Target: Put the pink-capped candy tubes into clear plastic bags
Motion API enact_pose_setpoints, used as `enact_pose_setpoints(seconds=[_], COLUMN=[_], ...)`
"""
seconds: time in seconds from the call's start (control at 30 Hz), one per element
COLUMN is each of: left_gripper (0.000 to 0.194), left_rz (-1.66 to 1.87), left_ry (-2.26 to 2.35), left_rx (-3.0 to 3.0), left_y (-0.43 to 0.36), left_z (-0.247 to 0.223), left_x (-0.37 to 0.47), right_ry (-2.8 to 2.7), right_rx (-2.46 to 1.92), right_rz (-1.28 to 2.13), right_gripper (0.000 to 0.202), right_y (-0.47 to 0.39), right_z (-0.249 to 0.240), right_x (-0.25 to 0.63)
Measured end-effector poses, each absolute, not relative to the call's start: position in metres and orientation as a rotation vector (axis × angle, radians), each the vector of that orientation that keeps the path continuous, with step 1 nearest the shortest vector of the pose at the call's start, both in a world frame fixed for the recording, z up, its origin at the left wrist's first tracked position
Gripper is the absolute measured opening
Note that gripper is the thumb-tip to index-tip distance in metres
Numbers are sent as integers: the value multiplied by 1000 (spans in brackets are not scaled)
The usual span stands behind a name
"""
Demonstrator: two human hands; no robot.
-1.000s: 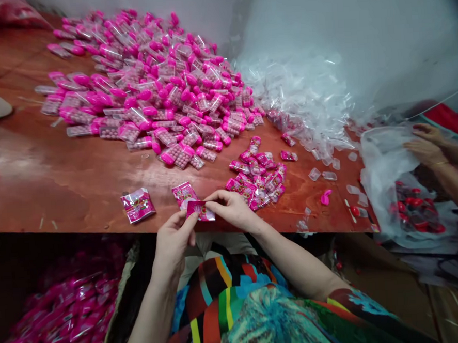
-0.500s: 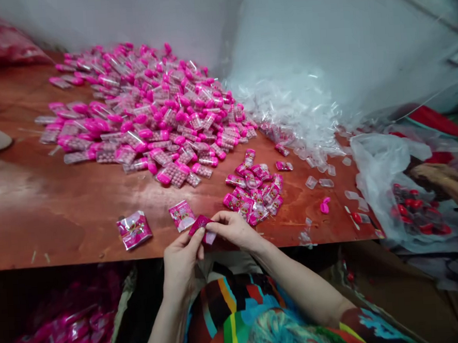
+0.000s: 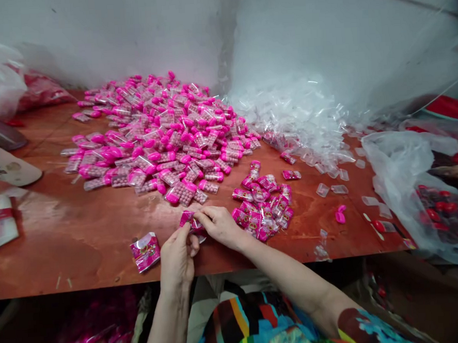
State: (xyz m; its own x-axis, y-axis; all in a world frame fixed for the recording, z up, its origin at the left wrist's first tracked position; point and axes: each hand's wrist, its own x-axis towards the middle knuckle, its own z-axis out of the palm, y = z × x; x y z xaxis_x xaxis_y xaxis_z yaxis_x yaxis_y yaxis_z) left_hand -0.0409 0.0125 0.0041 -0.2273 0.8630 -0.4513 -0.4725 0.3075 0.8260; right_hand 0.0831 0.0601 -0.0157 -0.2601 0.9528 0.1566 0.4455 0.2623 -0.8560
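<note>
My left hand (image 3: 178, 260) is closed, thumb and fingers pinching the near side of a small pink sachet (image 3: 187, 217) just above the table. My right hand (image 3: 220, 226) pinches the sachet's right side with its fingertips. The fingers cover much of the sachet, so I cannot tell how it is folded. Left of my left hand, a flat pink printed sachet (image 3: 145, 252) lies by the table's front edge. To the right of my right hand is a heap of small folded pink sachets (image 3: 260, 208), with a single folded sachet (image 3: 292, 175) beyond it.
A large pile of pink-capped clear tubes with pink beads (image 3: 165, 139) covers the back of the table (image 3: 82, 242). Clear plastic pieces (image 3: 299, 120) are heaped behind right. A plastic bag with red-capped items (image 3: 445, 215) stands right, a pink cap (image 3: 341, 214) nearer.
My hands have moved the sachet left and away from me, over where another flat sachet lay. The camera has tilted, so the table appears lower in view.
</note>
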Motion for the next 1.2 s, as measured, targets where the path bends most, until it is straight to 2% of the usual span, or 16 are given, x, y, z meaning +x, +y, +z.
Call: enact_pose_setpoints(seconds=[0.1,0.2,0.37,0.5,0.67,0.8,0.97,1.07,1.2], left_gripper=[40,37,34,36,37,38,29,23,20], left_rz=[1390,1436,1427,1428,1415,1399,1430,1437,1397], left_ry=[1339,1376,1372,1336,1137,1070,1093,1128,1181], left_rx=[401,385,322,270,159,110,-19,-113,-172], left_y=[13,11,3,-8,-22,-27,-33,-34,-33], left_z=[5,7,11,13,11,8,11,10,10], left_x=[-47,-48,-47,-50,-48,-44,-43,-40,-32], right_ry=[-1805,-1880,-1928,-1668,-1180,-986,-620,-625,-951], right_rx=[-1539,-1820,-1763,-1344,-1095,-1025,-809,-825,-1024], right_rz=[905,713,605,814,1294,1724,2099,2088,1786], right_gripper=[38,51,36,16,31,29,40,44,54], right_y=[87,114,133,109,57,17,-13,-18,-23], right_z=[-9,-4,-8,-11,-10,-8,2,2,-5], right_x=[73,58,42,62,108,120,115,116,116])
